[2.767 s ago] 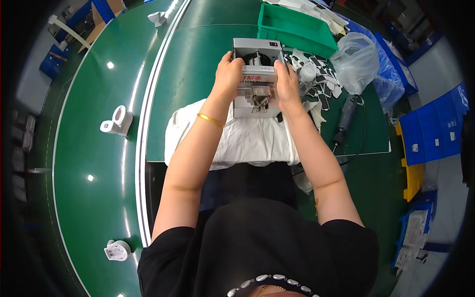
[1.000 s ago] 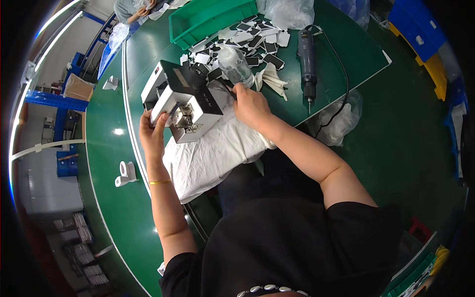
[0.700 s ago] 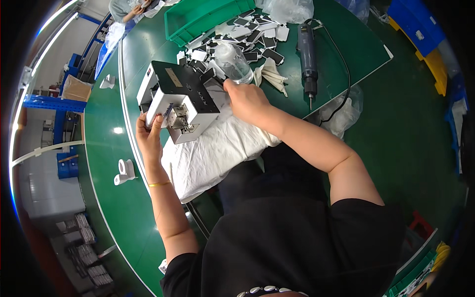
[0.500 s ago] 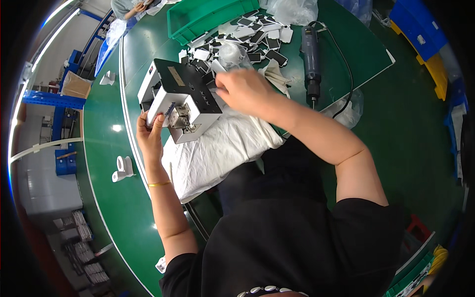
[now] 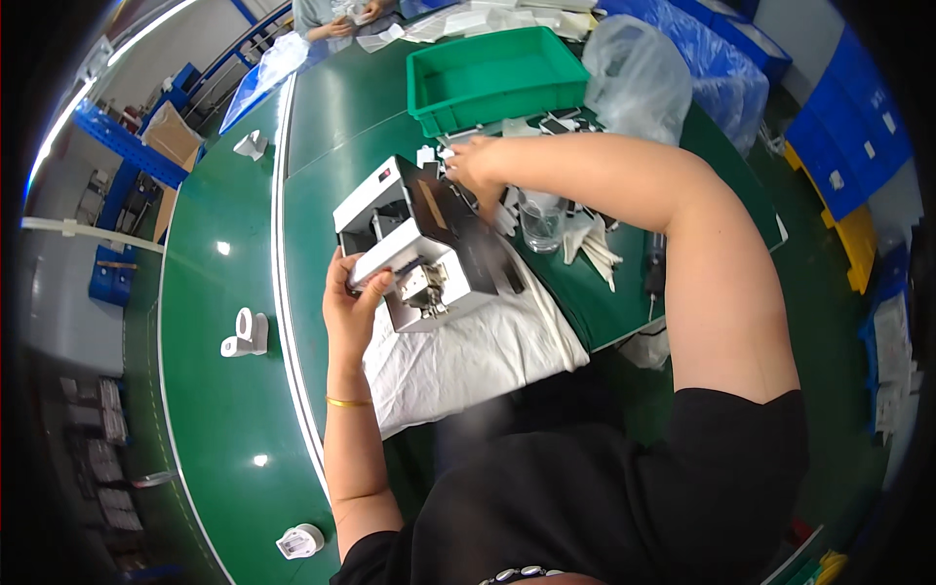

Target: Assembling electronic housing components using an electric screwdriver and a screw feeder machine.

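A boxy device (image 5: pixel 444 210) with black and white panels and a metal mechanism on its near side rests tilted on a folded white cloth (image 5: pixel 478 366). My left hand (image 5: pixel 353 302) grips the device by its white left edge, thumb on top. Beyond its black panel, my right hand (image 5: pixel 476 168) reaches down to a heap of small flat black-and-white parts (image 5: pixel 570 122). Its thumb and fingers look apart, though the fingertips are partly hidden among the parts. Close to my right forearm are a clear cup (image 5: pixel 542 226) and a crumpled off-white glove or cloth (image 5: pixel 592 252).
Behind the parts stands a green bin (image 5: pixel 507 102), with a clear plastic bag (image 5: pixel 639 83) to its right. A corded electric screwdriver (image 5: pixel 655 273) lies at the right, partly behind my arm. White moulded pieces (image 5: pixel 256 333) sit on the left table. Another person's hands (image 5: pixel 341 24) are at the far edge.
My right hand has moved from beside the device's black panel farther out to the parts heap. The left hand keeps its grip on the device. The whole view has shifted.
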`<state>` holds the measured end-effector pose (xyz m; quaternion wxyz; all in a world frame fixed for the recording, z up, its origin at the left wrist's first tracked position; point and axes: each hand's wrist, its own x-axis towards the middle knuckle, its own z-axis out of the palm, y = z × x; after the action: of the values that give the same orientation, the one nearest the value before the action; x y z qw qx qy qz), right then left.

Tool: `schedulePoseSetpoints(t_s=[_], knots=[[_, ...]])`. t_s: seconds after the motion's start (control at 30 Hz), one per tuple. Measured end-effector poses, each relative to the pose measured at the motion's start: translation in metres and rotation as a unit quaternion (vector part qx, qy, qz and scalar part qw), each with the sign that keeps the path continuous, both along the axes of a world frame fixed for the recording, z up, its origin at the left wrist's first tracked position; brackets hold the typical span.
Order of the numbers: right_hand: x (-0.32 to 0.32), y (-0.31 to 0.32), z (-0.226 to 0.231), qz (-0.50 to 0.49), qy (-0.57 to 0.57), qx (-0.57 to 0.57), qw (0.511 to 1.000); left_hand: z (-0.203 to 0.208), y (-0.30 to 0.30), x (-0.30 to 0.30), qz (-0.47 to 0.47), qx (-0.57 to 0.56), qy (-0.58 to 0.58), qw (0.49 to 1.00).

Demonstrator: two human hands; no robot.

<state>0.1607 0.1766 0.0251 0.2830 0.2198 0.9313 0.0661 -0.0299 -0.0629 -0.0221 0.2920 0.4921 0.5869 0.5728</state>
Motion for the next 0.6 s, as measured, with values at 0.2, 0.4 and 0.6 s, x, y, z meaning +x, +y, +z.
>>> schedulePoseSetpoints(t_s=[0.2, 0.4, 0.6], knots=[[-0.011, 0.004, 0.021, 0.061, -0.110, 0.005, 0.992, 0.013, -0.001, 0.015, 0.023, 0.012, 0.044, 0.999], [-0.006, 0.021, 0.010, 0.099, -0.090, -0.036, 0.990, 0.029, -0.004, 0.023, 0.044, 0.024, 0.131, 0.990], [-0.016, 0.028, -0.008, 0.114, -0.001, -0.104, 0.988, 0.042, -0.007, 0.027, 0.035, 0.012, 0.091, 0.995]])
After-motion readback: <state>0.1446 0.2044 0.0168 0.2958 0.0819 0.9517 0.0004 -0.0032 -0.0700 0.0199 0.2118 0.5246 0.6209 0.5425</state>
